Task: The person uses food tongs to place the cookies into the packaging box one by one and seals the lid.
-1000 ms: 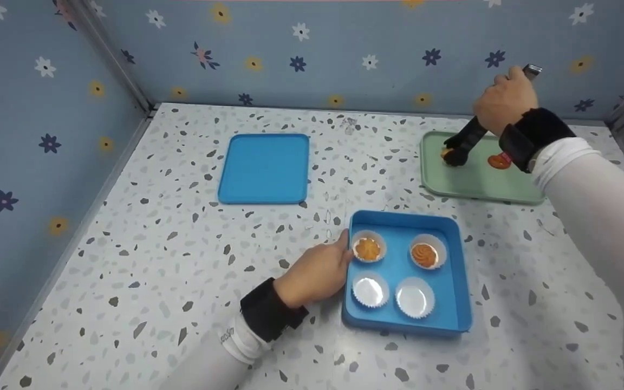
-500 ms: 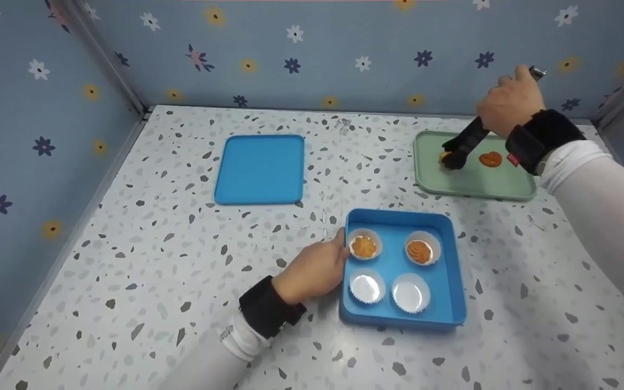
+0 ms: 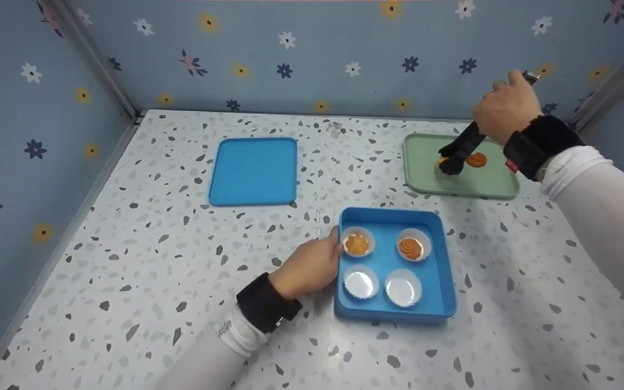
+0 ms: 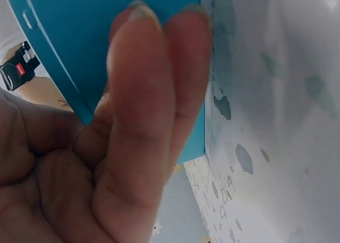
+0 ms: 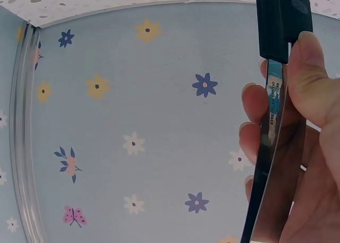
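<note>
My left hand (image 3: 312, 264) holds the left wall of an open blue box (image 3: 396, 314), fingers along its outside and thumb at the rim. Close up in the left wrist view, fingers (image 4: 141, 84) lie against the blue wall. Four-sided and shallow, the box holds several white paper cups: a back-left cup with a flower-shaped cookie (image 3: 356, 245), a back-right one with a swirled cookie (image 3: 410, 249), and two bare front cups (image 3: 403, 288). My right hand (image 3: 508, 105) grips black-and-metal tongs (image 3: 469, 142), tips down around a mostly hidden yellowish cookie (image 3: 442, 161) on the green tray (image 3: 426, 184).
An orange-brown cookie (image 3: 476, 160) lies on the green tray beside the tongs. Further left, a flat blue lid (image 3: 255, 173) lies on the speckled table (image 3: 182, 238). Flower-patterned walls (image 3: 317, 65) rise behind and at the sides.
The whole scene has shifted left in the head view. The tongs' tips have moved slightly toward the front of the green tray. My left hand stays at the box.
</note>
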Demonstrator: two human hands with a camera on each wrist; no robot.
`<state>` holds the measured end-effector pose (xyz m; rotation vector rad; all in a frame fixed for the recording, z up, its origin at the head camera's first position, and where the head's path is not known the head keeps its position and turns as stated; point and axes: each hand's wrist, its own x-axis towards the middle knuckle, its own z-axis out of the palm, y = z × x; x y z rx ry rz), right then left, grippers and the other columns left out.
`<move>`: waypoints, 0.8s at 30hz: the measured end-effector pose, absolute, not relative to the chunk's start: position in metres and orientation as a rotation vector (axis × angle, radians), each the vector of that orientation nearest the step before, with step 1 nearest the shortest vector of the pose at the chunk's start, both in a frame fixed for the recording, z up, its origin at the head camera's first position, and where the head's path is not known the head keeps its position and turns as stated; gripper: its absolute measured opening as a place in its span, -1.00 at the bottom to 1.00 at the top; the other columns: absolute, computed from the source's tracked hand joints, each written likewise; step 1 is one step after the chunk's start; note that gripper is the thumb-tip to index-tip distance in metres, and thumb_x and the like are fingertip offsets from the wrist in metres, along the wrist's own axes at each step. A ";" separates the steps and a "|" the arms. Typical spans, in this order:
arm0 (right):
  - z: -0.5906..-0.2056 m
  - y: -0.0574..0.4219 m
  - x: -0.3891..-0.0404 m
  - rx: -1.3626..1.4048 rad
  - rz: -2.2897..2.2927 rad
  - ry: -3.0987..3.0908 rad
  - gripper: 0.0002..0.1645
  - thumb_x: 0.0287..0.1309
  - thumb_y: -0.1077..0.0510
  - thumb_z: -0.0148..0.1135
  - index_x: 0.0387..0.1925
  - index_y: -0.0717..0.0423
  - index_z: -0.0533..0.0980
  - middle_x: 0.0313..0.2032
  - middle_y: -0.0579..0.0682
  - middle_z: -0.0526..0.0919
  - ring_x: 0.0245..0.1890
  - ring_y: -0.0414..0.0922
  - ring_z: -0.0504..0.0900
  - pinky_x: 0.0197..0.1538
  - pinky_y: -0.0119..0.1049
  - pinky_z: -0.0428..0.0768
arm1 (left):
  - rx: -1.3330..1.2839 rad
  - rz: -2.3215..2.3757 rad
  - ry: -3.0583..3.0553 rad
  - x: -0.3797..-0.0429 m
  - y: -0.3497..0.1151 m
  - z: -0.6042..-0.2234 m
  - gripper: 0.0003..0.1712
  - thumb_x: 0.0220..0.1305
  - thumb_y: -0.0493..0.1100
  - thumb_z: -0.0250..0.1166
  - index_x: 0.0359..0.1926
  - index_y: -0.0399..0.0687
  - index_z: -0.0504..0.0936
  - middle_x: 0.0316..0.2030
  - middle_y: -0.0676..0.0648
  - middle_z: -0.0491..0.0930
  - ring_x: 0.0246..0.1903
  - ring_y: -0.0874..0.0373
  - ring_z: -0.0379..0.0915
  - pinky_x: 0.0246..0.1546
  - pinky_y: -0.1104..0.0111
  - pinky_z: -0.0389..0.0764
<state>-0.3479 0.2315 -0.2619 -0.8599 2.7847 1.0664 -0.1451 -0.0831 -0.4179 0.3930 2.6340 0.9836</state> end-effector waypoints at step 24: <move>-0.207 0.168 -0.207 -1.319 1.220 3.026 -0.66 0.10 0.46 0.26 -0.66 0.27 0.35 -0.64 0.08 0.24 -0.42 0.09 0.29 0.04 0.09 0.27 | 0.384 1.028 2.620 -0.147 -0.082 -0.420 -0.35 0.59 -0.08 -0.15 0.50 -0.37 0.00 0.22 -0.38 0.45 -0.17 -0.03 0.58 0.09 0.16 0.52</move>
